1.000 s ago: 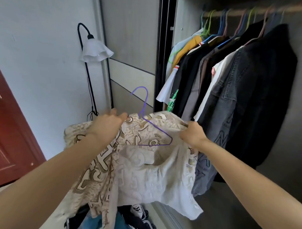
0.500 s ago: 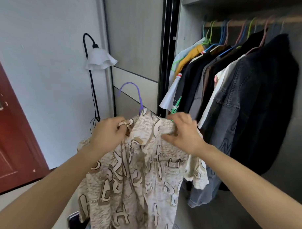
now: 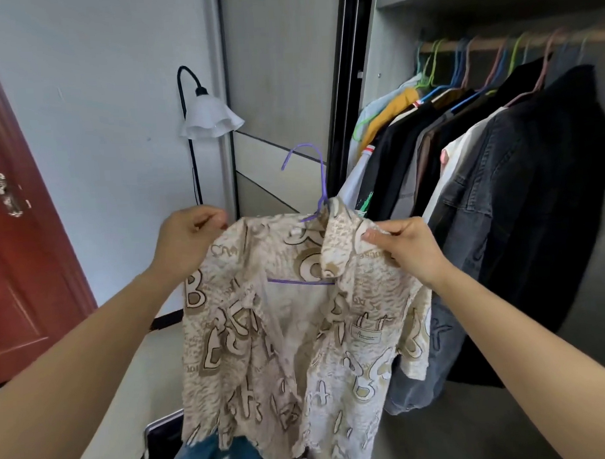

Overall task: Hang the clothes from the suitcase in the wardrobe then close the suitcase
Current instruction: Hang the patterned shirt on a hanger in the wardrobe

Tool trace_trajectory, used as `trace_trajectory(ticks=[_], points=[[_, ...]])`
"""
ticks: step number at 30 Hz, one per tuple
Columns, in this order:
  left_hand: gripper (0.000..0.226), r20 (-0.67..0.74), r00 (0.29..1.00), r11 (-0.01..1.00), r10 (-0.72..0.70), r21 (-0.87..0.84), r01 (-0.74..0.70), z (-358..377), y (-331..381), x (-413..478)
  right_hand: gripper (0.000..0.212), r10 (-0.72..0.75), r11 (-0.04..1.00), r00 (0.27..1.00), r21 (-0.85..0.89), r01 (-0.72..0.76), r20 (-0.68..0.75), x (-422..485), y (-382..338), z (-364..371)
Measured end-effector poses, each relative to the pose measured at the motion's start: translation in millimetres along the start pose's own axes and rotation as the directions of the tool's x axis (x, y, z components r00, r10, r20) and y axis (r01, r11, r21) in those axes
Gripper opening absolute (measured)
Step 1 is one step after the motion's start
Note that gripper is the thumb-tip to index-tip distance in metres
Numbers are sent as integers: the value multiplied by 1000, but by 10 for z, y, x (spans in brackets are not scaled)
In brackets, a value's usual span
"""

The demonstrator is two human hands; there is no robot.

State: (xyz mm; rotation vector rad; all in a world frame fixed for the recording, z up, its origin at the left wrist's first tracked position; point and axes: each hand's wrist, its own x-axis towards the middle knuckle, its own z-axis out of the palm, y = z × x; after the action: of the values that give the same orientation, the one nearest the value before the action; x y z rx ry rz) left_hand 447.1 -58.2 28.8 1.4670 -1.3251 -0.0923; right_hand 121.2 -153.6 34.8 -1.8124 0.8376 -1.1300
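- We see a short-sleeved shirt held up in the air between both hands, just in front of the open wardrobe and left of the clothes hanging there.
- The shirt is cream with a crinkled texture, covered in tan and brown letter-like shapes outlined in dark lines. It has a collar, an open front and a small chest pocket on the right side of the picture.
- A purple wire hanger sits inside the shirt. Its hook rises above the collar and its bottom bar shows through the open front.
- The left hand grips one shoulder of the shirt, its fingers curled and clamped on the cloth.
- The right hand pinches the fabric beside the collar, fingers closed on it.
- The shirt's hem hangs down over a dark suitcase at the bottom of the picture, where a blue garment shows.
- In the wardrobe, a rail carries coloured hangers with dark tops, a denim jacket and a black coat.
- A floor lamp with a white shade stands by the wall, and a red door is at the left.
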Motion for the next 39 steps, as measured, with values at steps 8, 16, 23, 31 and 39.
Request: trace_trajectory(ticks=[8,16,23,31,39], points=[[55,189,943,961,-272,12,275,222,-496,-452,5,21,997,981,-66,-34,-190,99,40,-191],[56,-62,943,943,-327,-81,322,201,-422,-144,16,42,995,994,-84,-50,-98,-10,-7,-419],[40,97,959,932,265,228,-281,518,247,-276,7,56,996,989,-57,-64,-139,-111,-31,-337],[39,180,940,922,289,211,-324,887,303,-207,25,-390,713,907,-676,186,-162,-275,6,-223],[49,148,919,893,365,225,-391,920,314,-217,26,-585,208,729,-804,557,354,-607,216,-439]])
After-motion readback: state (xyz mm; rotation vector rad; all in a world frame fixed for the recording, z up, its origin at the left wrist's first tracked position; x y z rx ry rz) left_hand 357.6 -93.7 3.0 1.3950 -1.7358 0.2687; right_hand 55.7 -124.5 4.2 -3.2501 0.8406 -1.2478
